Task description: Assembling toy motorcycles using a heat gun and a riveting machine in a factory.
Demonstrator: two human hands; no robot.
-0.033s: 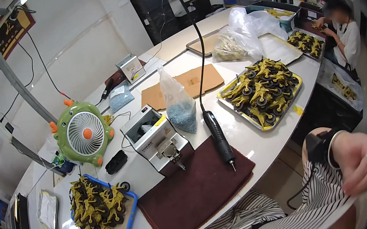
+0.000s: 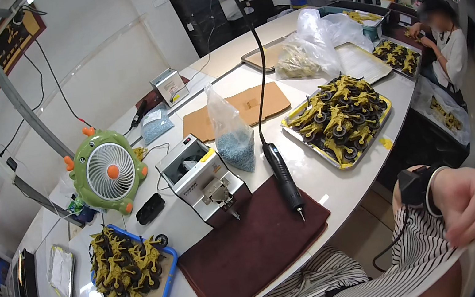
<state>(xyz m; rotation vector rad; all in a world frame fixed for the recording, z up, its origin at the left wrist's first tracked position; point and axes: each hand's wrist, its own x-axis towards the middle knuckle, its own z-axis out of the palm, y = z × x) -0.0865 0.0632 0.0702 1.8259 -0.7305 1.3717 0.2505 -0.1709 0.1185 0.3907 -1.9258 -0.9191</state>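
The person's right hand (image 2: 466,202), wearing a ring and a black wrist strap, rests off the desk (image 2: 342,181) at the lower right, its fingers curled together and pinching the edge of the striped garment (image 2: 406,271); the left hand is out of view. On the desk, well apart from the hand, the black electric screwdriver (image 2: 283,172) hangs on its cable with its tip over the maroon mat (image 2: 248,252), just beside the grey screw feeder (image 2: 205,181).

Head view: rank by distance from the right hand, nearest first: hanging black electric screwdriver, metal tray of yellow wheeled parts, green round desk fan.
1. Hanging black electric screwdriver, tip over the dark red mat, left of the right hand.
2. Metal tray of yellow wheeled parts, up the table; close to the screwdriver's distance, so a loose call.
3. Green round desk fan, far left.
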